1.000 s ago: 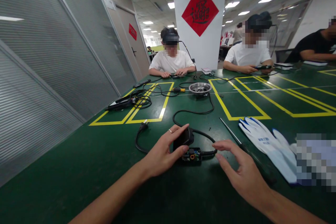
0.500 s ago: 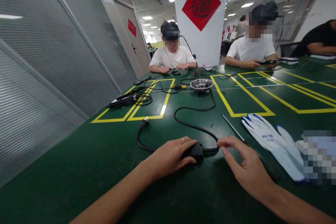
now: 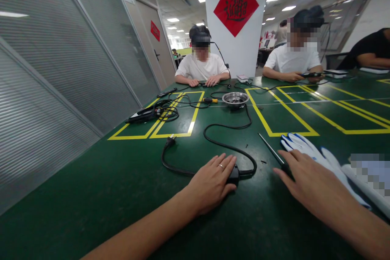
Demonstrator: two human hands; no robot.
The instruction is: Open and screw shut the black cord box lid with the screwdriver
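Note:
My left hand (image 3: 215, 180) rests over a black power adapter box (image 3: 234, 175), its fingers across the top and thumb along the near side, pressing it to the table. Much of the box is hidden under that hand. From it a black cable (image 3: 224, 145) curves away, and a short lead ends in a two-pin plug (image 3: 171, 141). My right hand (image 3: 304, 176) is over the dark handle of a screwdriver (image 3: 271, 147), thumb and forefinger apart on either side of it. Two small dark screws (image 3: 263, 161) lie between the hands.
White gloves (image 3: 332, 162) lie to the right. Farther back are a steel bowl (image 3: 235, 98), a yellow-and-black screwdriver (image 3: 211, 100) and tangled black cables (image 3: 164, 113). Yellow tape marks the green table (image 3: 91, 195). Two people in white shirts sit across it.
My right hand has left the cable beside the adapter and moved right to the screwdriver handle. My left hand has slid further over the box. A dark screw now shows near the cable bend.

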